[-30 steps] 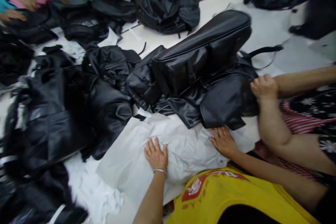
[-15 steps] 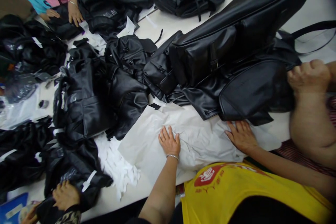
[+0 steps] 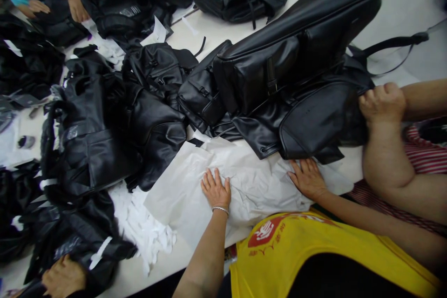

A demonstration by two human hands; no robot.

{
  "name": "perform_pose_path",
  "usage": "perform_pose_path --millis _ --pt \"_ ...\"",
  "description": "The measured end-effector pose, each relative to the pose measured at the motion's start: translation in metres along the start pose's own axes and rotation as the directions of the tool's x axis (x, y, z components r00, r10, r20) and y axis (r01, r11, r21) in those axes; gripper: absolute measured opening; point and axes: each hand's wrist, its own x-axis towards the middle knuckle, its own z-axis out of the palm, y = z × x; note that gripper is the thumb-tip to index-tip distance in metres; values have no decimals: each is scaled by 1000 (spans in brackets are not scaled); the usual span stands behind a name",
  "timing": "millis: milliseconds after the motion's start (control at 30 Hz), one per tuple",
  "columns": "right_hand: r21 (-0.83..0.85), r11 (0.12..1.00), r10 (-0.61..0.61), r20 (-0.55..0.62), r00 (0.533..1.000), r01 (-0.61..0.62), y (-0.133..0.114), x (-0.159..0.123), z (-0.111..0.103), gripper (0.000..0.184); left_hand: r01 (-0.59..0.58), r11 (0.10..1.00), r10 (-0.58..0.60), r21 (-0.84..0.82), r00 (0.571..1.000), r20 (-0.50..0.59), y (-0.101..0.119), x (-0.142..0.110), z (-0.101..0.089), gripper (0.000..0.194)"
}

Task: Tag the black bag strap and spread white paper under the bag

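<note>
As left hand (image 3: 216, 191) and right hand (image 3: 308, 179) splay on sheeting (image 3: 181, 195), each grip is unclenched.

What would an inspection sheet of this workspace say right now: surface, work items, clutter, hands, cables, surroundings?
Surface: white tabletop, mostly covered.
Work items: wrinkled white sheet, material unclear, next to a rounded black leather-like bag.
Clutter: shredded-looking white scraps left of the sheet; bulky black bags further left.
Hands: left hand flat on the sheet, fingers spread; right hand open on the sheet, fingertips near the rounded bag.
Cables: nothing seen.
Surroundings: one person's clenched hand at right; another person's hand at lower left.
</note>
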Motion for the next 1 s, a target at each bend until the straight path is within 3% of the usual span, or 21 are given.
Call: perform_pose_path --millis 300,700,1000 --pt "38 999 12 -10 1000 -12 0 0 7 45 -4 1000 5 11 1000 -25 0 2 0 57" --pt "94 992 78 40 996 -81 -2 10 -7 48 -49 996 29 -81 972 -233 5 8 9 59" --pt "118 987 102 65 993 -109 -3 11 -11 52 -69 995 47 -75 962 -270 5 9 8 63"
